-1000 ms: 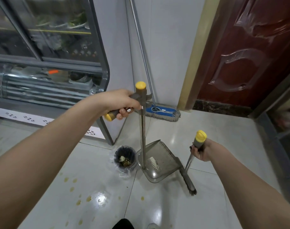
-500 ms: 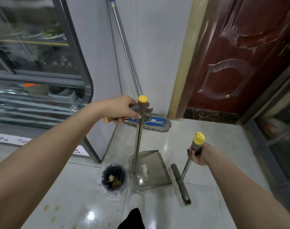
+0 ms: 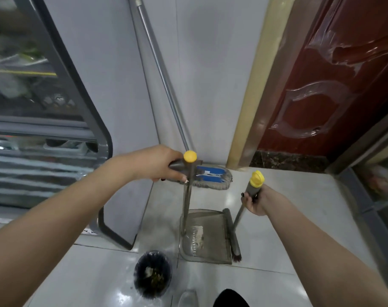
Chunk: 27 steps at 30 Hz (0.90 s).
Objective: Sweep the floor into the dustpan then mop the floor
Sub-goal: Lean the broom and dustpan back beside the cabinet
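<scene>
The left hand [image 3: 159, 165] grips the dustpan [image 3: 206, 238] handle and the right hand [image 3: 257, 201] grips the broom [image 3: 234, 242]; tipping the dustpan could spill its debris.

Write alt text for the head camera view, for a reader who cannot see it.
A person's left hand grips the yellow-capped handle of a grey dustpan standing on the tiled floor, while the right hand holds a broom whose head lies along the pan's right edge. A blue flat mop leans on the wall behind; a small bin sits nearby.
</scene>
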Available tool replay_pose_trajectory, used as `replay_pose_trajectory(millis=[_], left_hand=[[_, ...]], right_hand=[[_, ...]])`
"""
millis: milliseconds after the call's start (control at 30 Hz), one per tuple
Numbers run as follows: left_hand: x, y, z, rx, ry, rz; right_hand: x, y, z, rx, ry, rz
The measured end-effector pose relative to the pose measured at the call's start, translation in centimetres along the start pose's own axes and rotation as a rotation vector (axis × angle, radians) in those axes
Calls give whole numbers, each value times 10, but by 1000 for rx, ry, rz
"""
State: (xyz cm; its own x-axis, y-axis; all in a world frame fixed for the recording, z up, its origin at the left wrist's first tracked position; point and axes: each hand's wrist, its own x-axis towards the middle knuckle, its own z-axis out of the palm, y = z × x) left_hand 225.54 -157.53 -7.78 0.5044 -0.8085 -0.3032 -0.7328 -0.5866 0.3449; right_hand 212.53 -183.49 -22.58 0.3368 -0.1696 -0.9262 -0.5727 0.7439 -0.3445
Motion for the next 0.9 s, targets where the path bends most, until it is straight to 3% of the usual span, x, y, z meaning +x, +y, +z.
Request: replay_pose_trajectory(millis=[200,500,900], left_hand=[[44,-32,-13,252,66,-29],[108,-72,1,321,74,-146],[128,-143,24,405,60,-409]], right_hand=[[27,-56,40,-17,-96,27],[88,-128,98,-260,-180,164],[147,-142,184,-190,-238,210]])
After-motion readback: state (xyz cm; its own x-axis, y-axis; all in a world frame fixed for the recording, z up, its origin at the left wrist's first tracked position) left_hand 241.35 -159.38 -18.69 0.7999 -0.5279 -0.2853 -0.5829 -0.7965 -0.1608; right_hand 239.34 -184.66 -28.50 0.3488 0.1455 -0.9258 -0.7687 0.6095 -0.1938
